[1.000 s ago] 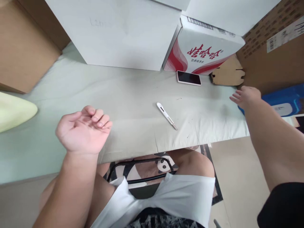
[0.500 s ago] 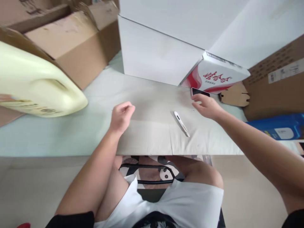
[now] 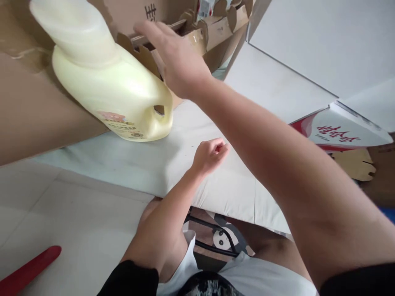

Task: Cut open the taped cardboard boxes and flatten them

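Note:
My right hand (image 3: pixel 182 61) is stretched across to the upper left, over an open cardboard box (image 3: pixel 212 37) with notched flaps. Its fingers are extended and partly apart, with nothing seen in them; whether they touch the box I cannot tell. Close below and left of that hand stands a large pale yellow jug (image 3: pixel 123 90) with a moulded handle. My left hand (image 3: pixel 211 155) rests near the front of the cloth-covered table (image 3: pixel 243 193), its fingers curled in and nothing visible inside them. The right forearm passes over part of the tabletop and hides it.
Big white panels (image 3: pixel 277 74) stand at the back. A white and red printed box (image 3: pixel 339 127) leans at the right, with a flat cardboard piece (image 3: pixel 354 164) below it. A large brown carton (image 3: pixel 40 107) is behind the jug. Something red (image 3: pixel 33 271) is at lower left.
My right hand has swung from beside the phone on the right to the cardboard box at upper left. The view has turned left. My left hand stays curled at the table. The white cutter is out of sight.

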`<action>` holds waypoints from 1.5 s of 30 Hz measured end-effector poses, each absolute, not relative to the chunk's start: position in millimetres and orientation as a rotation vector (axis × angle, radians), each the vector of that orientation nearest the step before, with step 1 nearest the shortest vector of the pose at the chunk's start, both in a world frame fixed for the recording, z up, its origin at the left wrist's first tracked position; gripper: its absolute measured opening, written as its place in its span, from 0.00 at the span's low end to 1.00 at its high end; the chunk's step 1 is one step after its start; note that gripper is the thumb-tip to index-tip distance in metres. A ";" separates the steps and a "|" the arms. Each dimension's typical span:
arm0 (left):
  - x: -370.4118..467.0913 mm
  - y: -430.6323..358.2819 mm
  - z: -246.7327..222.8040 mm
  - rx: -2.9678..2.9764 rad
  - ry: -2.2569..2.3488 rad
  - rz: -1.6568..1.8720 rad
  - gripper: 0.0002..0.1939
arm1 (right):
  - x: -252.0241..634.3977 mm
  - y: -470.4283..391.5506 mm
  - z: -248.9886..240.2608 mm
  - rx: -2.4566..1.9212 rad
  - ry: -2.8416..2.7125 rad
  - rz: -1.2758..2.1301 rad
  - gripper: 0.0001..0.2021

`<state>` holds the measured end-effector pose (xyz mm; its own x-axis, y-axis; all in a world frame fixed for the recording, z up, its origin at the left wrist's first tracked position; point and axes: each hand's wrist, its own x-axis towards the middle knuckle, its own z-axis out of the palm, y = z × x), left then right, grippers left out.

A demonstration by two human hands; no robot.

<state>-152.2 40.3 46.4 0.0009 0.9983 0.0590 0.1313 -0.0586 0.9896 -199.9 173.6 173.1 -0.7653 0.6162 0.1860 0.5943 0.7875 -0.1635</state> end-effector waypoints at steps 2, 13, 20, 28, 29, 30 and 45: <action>-153.7 41.0 46.9 1.364 1.263 1.197 0.22 | -209.9 188.0 175.3 -1.015 -2.771 0.061 0.34; -140.9 24.7 46.1 1.738 1.170 1.672 0.17 | -141.1 187.4 174.4 -1.135 -2.680 -0.262 0.12; -139.6 -2.5 50.9 2.027 1.123 2.033 0.12 | -62.9 178.2 169.0 -1.147 -2.523 -0.107 0.13; -145.6 -15.8 71.2 1.918 1.180 2.610 0.11 | 69.8 58.5 157.2 -0.668 -2.379 -0.046 0.14; -148.4 -13.2 73.6 1.876 1.198 2.582 0.12 | 83.8 40.4 157.8 -0.636 -2.366 -0.043 0.14; -150.9 -9.9 75.7 1.815 1.234 2.508 0.14 | 96.0 23.3 158.2 -0.607 -2.348 -0.039 0.14; -117.0 24.6 67.3 1.248 0.931 1.796 0.30 | 166.5 -49.5 108.9 -0.779 -2.096 0.223 0.10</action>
